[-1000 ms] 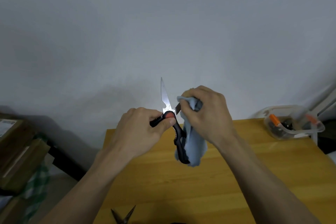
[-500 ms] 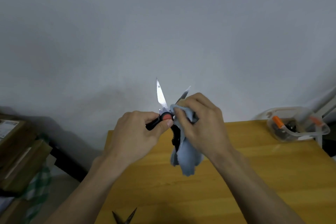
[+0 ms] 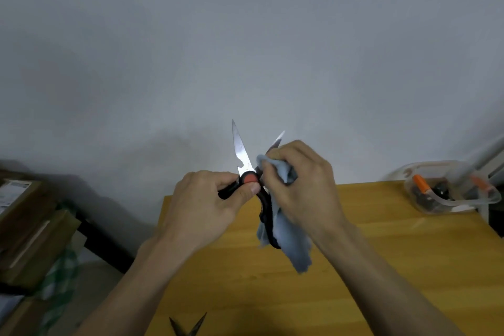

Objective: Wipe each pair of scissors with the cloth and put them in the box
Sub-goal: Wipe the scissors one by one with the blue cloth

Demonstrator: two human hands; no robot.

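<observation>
Above the wooden table (image 3: pixel 381 267) I hold black-handled scissors (image 3: pixel 241 154) with a red pivot, blades spread and pointing up. My left hand (image 3: pixel 207 204) grips one handle, thumb just under the pivot. My right hand (image 3: pixel 300 185) pinches a light blue cloth (image 3: pixel 293 240) around the base of the right blade; the cloth hangs down over the other handle. A clear plastic box (image 3: pixel 447 191) with orange-handled scissors inside stands at the table's far right corner. The open tips of another pair of scissors (image 3: pixel 188 327) show at the bottom edge.
Cardboard boxes (image 3: pixel 24 215) and a green checked cloth (image 3: pixel 58 273) lie on the floor left of the table. A grey wall rises behind. A pale tube (image 3: pixel 488 153) leans at the right edge by the box.
The right blade has emerged from the cloth as the scissors opened wider. My right hand slid the cloth down toward the pivot. My left hand kept its grip.
</observation>
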